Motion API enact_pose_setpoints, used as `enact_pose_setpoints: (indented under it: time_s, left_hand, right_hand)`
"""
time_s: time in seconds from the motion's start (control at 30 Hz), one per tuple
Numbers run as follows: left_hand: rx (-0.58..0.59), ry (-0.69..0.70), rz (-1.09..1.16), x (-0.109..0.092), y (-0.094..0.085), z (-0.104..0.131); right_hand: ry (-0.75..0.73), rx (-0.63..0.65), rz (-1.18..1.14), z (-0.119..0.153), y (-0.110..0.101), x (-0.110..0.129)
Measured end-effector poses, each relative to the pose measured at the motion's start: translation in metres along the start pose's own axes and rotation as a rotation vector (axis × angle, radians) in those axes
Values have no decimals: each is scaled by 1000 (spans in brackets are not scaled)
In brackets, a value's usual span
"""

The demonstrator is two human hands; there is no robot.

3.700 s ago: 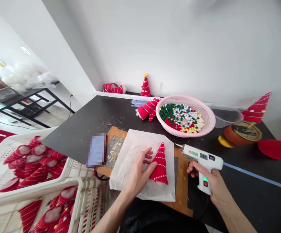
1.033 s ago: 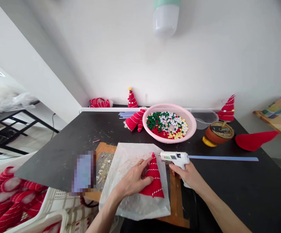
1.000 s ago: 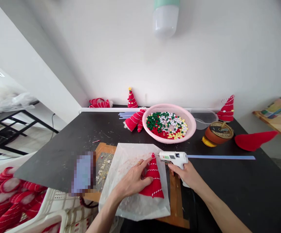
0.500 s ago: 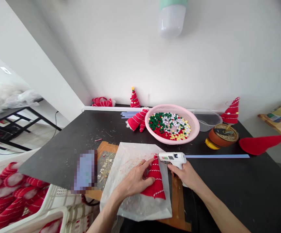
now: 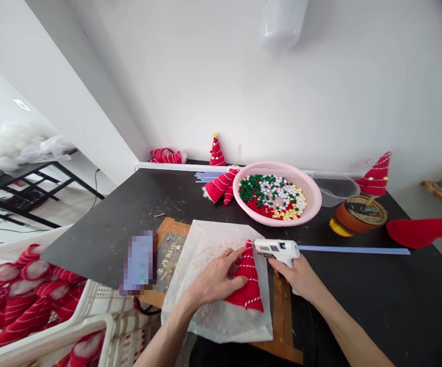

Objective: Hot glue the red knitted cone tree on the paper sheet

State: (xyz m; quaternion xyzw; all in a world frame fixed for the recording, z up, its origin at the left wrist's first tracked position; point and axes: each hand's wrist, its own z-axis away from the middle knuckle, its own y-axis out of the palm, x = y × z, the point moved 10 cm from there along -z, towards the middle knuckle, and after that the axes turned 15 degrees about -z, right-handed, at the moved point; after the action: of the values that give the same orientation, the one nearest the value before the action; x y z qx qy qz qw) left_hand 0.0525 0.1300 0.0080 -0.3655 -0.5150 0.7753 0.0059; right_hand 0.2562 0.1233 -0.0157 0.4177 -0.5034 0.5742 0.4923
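A red felt cone [image 5: 252, 293], wound with red-and-white twisted cord, lies on a sheet of white paper [image 5: 190, 270]. My left hand [image 5: 216, 275] grips the cone from its left side, index finger near the tip and thumb across the middle. A white hot glue gun [image 5: 280, 248] is in my right hand [image 5: 303, 275], fingers wrapped round its handle. Its nozzle points left and is at the cone's tip; whether it touches I cannot tell. From the gun's back a long pale-blue glue stick [image 5: 362, 250] sticks out to the right.
Behind the paper stands a pink basket [image 5: 314, 188] of coloured pompoms. At right are a round brown tin [image 5: 362, 216] and a red felt piece [image 5: 423, 232]. A white crate [image 5: 102, 326] of cord-wound red cones is lower left. A pixelated object [image 5: 138, 262] lies left.
The view has shifted slightly, so most things appear a little further right. My hands keep their hold on the cone and the glue gun, the nozzle still by the tip.
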Motion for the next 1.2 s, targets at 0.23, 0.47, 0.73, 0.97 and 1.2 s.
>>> enact_pose_setpoints:
  time_s: [0.23,0.47,0.73,0.97,1.2]
  left_hand:
    - [18,-5,-10,0,1,0]
    - [14,-14,-10,-4,-4,1]
    - [-76,-63,250,13,1,9]
    - [-322,-59,383,31,-18,41]
    - [-400,-85,-85,13,-3,85]
  right_hand:
    - [-77,2,15,1,-1,5]
    - [-43,-32,-9,-1,-6,-4]
    - [156,-52,-256,16,-24,-13]
    - [137,-99,-410,37,-52,-17]
    - [137,-99,-401,41,-59,-25]
